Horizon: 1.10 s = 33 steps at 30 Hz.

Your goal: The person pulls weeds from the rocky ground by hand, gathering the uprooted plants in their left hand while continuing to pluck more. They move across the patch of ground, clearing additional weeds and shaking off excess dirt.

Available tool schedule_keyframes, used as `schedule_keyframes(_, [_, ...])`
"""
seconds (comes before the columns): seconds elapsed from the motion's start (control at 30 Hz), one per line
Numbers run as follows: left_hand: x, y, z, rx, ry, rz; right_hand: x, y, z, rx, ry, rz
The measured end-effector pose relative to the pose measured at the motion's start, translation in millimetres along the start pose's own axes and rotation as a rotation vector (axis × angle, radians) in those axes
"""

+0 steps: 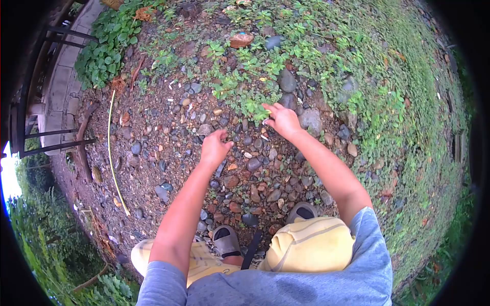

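My right hand (284,122) reaches to the edge of the green growth, its fingers closed around the leaves of a small weed (252,108). Low over the pebbles, my left hand (215,149) is curled with fingertips drawn toward the thumb. Whatever it may hold is too small to make out. A rounded grey stone (205,129) lies just beyond the left fingers. Beside my right wrist sits a larger grey rock (310,120), and dark smooth stones (288,81) lie past the hand.
Low green plants (388,122) cover the ground to the right. A pale yellow-green stalk (111,148) lies left, near a brown stick (83,137). Black metal bars (56,137) and a paved edge (61,86) border the far left. My sandals (226,240) rest on pebbles. A reddish rock (241,40) lies ahead.
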State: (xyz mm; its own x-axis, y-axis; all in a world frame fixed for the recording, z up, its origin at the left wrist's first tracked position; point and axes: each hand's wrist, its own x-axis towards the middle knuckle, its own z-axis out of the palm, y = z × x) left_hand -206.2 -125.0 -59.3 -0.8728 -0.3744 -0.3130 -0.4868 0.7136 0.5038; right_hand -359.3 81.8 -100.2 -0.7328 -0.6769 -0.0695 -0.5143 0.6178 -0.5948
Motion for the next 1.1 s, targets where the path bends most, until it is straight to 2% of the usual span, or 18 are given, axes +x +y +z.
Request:
schedule_keyframes(0.07, [30.5, 0.1, 27.3, 0.06, 0.115, -0.003, 8.8, 2.1, 4.7, -0.002, 0.014, -0.083])
schedule_keyframes(0.17, [57.5, 21.3, 40.7, 0.179, 0.151, -0.071, 18.3, 15.1, 14.4, 0.093, 0.063, -0.177])
schedule_keyframes(0.2, [64.2, 32.8, 37.3, 0.164, 0.053, -0.142, 19.1, 21.8, 16.2, 0.154, 0.118, -0.193])
schedule_keyframes(0.27, [70.7, 48.9, 35.3, 0.218, 0.03, -0.134, 17.2, 31.2, 12.2, 0.253, 0.18, -0.23])
schedule_keyframes(0.37, [73.6, 57.8, 39.3, 0.227, 0.043, -0.126, 10.9, 31.7, -0.5, 0.459, 0.204, -0.125])
schedule_keyframes(0.47, [74.8, 66.6, 39.7, 0.143, 0.115, -0.123, 0.9, 43.4, -11.2, 0.506, 0.243, -0.063])
schedule_keyframes(0.57, [74.1, 76.3, 40.5, 0.176, 0.191, 0.016, -20.0, 55.4, -16.1, 0.635, 0.283, 0.041])
schedule_keyframes(0.67, [78.0, 82.9, 42.1, 0.237, 0.234, 0.272, -35.4, 62.0, -37.6, 0.807, 0.383, 0.113])
schedule_keyframes(0.73, [80.2, 93.9, 42.1, 0.243, 0.127, 0.284, -36.6, 68.2, -56.8, 0.852, 0.398, 0.098])
schedule_keyframes(0.8, [83.3, 110.1, 39.1, 0.276, -0.061, 0.248, -24.8, 65.2, -75.3, 0.723, 0.247, 0.193])
schedule_keyframes(0.83, [86.7, 111.5, 43.7, 0.331, -0.076, 0.285, -16.6, 64.9, -79.7, 0.658, 0.175, 0.238])
schedule_keyframes(0.87, [90.6, 111.8, 48.7, 0.387, -0.091, 0.323, -6.8, 66.1, -79.5, 0.339, 0.175, 0.134])
schedule_keyframes(0.93, [97.5, 111.4, 56.7, 0.478, -0.117, 0.336, 18.5, 68.9, -63.6, 0.215, 0.107, 0.067])
schedule_keyframes(1.03, [103.7, 101.6, 65.2, 0.409, -0.025, 0.311, 36.5, 58.0, -44.9, 0.01, 0.023, -0.019])
schedule_keyframes(1.1, [106.0, 89.3, 64.8, 0.439, -0.037, 0.307, 45.5, 46.4, -41.4, -0.098, -0.03, -0.042])
